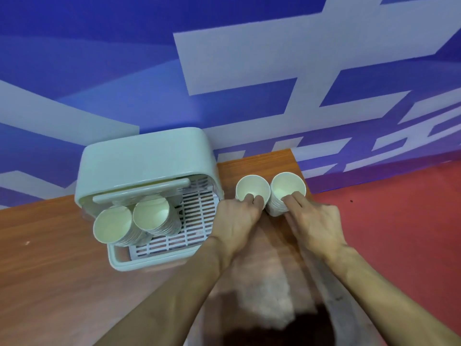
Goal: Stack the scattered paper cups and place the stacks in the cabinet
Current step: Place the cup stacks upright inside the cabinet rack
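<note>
- Gripping paper cups in both hands, you have your arms stretched over the right end of the wooden worktop.
- Your left hand grasps the left cup: its fingertips curl over the near rim into the mouth. The hand hides the cup's side, so you cannot tell whether it is one cup or several.
- Your right hand grasps the right stack the same way, fingers hooked over the near rim. Layered rims show on its side below the fingers.
- Both stand upright, mouths up, just beside each other and to the right of the cabinet.
- The pale green cabinet is open at the front, with a handle bar across the top of the opening.
- Two stacks of cups already stand inside, side by side on the left part of the white slotted rack, mouths up.
- Behind the worktop is a blue and white wall; to the right lies a red floor.
</note>
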Demonstrator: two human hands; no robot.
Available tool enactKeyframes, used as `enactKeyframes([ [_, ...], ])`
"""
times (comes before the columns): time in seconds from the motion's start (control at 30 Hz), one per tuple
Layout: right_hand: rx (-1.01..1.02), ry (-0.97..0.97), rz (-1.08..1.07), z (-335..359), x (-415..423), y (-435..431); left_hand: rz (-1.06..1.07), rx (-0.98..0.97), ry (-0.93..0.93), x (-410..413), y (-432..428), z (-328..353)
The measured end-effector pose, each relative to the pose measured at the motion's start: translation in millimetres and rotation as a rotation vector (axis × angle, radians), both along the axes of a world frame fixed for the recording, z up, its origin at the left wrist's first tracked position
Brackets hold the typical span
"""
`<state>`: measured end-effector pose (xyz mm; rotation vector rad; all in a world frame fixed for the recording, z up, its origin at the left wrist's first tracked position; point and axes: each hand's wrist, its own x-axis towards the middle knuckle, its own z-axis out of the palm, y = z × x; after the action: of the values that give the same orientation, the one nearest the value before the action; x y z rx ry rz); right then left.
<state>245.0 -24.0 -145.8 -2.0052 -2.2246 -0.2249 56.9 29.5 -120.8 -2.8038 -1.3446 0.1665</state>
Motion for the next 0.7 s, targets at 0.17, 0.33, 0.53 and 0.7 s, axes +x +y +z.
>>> enactKeyframes([
  [0.17,0.000,0.004,0.012,0,2,4,0.003,0.014,-0.006,2,-2,-5],
  [0.33,0.040,0.017,0.007,-2,1,6,0.011,0.020,-0.005,0,-1,-5],
  [0.53,-0.007,-0.012,0.054,14,1,2,0.006,0.009,-0.081,-11,-15,17],
  [0.7,0.076,0.074,0.094,60,-13,-25,0.057,0.131,-0.164,-44,-43,68],
])
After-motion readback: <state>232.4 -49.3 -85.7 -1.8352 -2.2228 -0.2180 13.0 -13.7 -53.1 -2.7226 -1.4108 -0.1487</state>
